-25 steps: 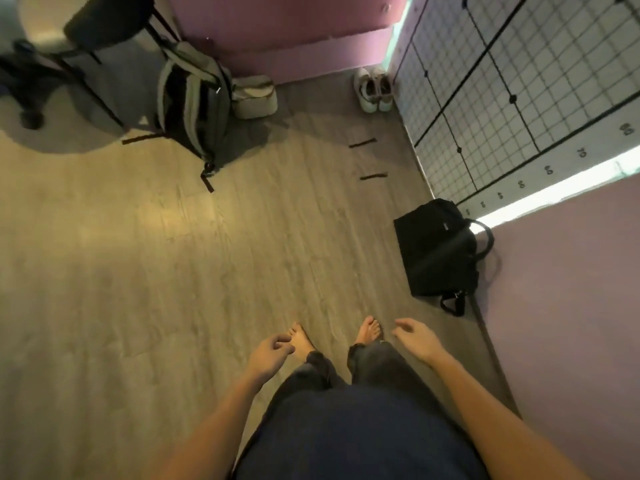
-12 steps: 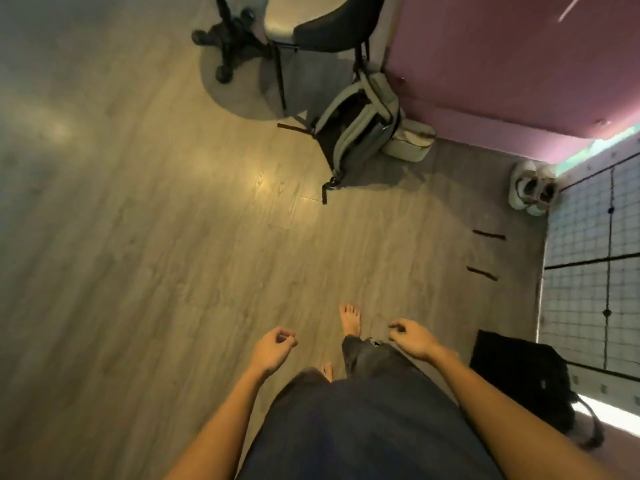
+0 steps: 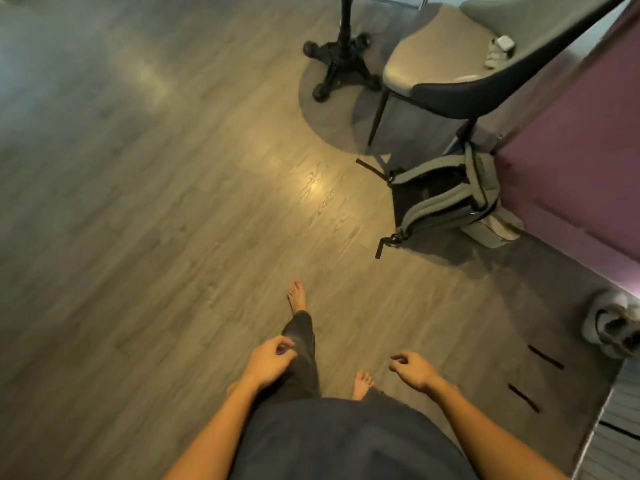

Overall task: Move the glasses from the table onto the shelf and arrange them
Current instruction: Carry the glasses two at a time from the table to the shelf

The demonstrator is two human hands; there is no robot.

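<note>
No glasses, tabletop or shelf show in the head view; only the wooden floor and my own body appear. My left hand (image 3: 270,360) hangs in front of my left leg with fingers loosely curled and nothing in it. My right hand (image 3: 414,370) hangs at my right side, fingers loosely curled too, holding nothing. My bare feet are mid-step on the floor.
A black pedestal table base (image 3: 341,62) stands at the top centre. A grey chair (image 3: 460,67) is beside it, with a grey-green backpack (image 3: 446,199) on the floor under it. A purple wall (image 3: 575,161) runs along the right. White shoes (image 3: 613,327) lie at the right edge.
The view has swung left: the chair, backpack and table base shifted right and closer. The black bag and gridded panel left the frame. My left foot has stepped forward.
</note>
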